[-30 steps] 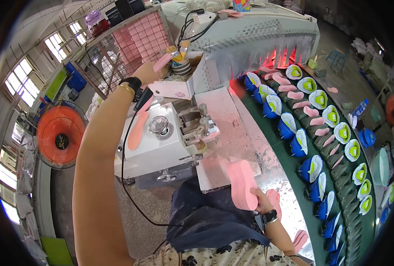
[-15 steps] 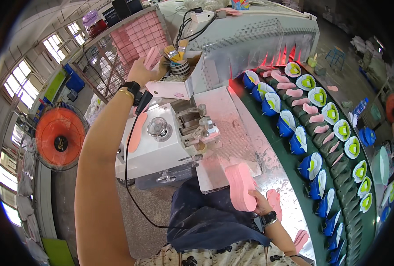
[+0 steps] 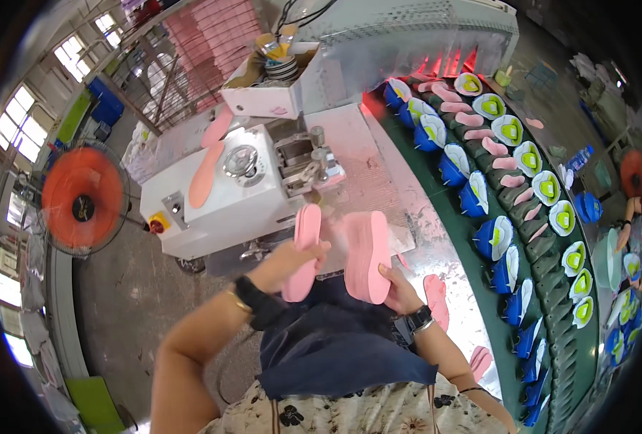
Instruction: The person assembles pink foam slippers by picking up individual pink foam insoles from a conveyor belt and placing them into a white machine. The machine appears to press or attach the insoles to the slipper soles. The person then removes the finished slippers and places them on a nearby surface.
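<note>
In front of my lap, my left hand is closed round a thin stack of pink insoles. My right hand grips a thicker stack of pink insoles from its right side, thumb on the near end. The two stacks stand side by side with a narrow gap between them. Beyond them sits a white machine with a round knob and metal rollers. One flat pink insole lies on its top. Further pink insoles rest on the metal surface near my right hand.
To the right, a green conveyor carries blue-and-white shoe uppers and a row of pink insoles. A white box with brushes stands behind the machine, by a wire rack. An orange fan is at left. Another person's hands show far right.
My left hand has come back from beside the brush box with pink insoles, and is now next to the right-hand stack. My right hand still holds its stack, now slightly higher and left.
</note>
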Tool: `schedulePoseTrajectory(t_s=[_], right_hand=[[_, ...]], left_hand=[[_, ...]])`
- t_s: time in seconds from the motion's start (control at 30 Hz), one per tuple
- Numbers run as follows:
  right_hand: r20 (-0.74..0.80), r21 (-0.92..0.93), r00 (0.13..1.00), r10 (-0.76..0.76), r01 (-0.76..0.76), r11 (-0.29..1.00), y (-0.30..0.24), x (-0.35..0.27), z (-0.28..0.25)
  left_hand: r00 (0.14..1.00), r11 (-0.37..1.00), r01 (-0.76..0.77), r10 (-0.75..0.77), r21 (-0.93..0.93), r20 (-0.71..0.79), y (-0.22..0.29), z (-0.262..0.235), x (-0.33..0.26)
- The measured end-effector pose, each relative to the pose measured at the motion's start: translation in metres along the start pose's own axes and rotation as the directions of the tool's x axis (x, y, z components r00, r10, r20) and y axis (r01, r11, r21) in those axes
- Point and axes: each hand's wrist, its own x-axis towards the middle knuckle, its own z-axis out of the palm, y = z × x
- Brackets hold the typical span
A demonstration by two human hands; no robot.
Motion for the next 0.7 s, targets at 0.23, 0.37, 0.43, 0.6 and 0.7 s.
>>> schedulePoseTrajectory(t_s=[0.23,0.37,0.43,0.6,0.7], right_hand=[[0.036,-0.307,0.999,-0.011,0.022,0.952,0.016,-0.006,0.032],[-0.004,-0.474,0.999,0.049,-0.045,0.88,0.032,-0.003,0.036],[-0.063,-0.679,0.995,0.079,-0.101,0.727,0.025,-0.005,0.045],[-0.096,-0.751,0.995,0.034,-0.095,0.654,0.024,-0.007,0.044],[-0.135,-0.774,0.988,-0.069,-0.061,0.631,0.028,-0.011,0.057]], left_hand=[[0.986,0.814,0.161,-0.16,-0.559,0.05,-0.117,0.024,0.035],[0.996,0.821,0.069,-0.024,-0.567,0.088,-0.145,0.029,0.033],[0.997,0.764,0.069,-0.024,-0.642,0.078,-0.155,0.029,0.027],[0.999,0.697,0.048,-0.021,-0.715,0.046,-0.151,0.029,0.01],[0.994,0.699,-0.01,-0.07,-0.715,-0.083,-0.136,0.037,0.001]])
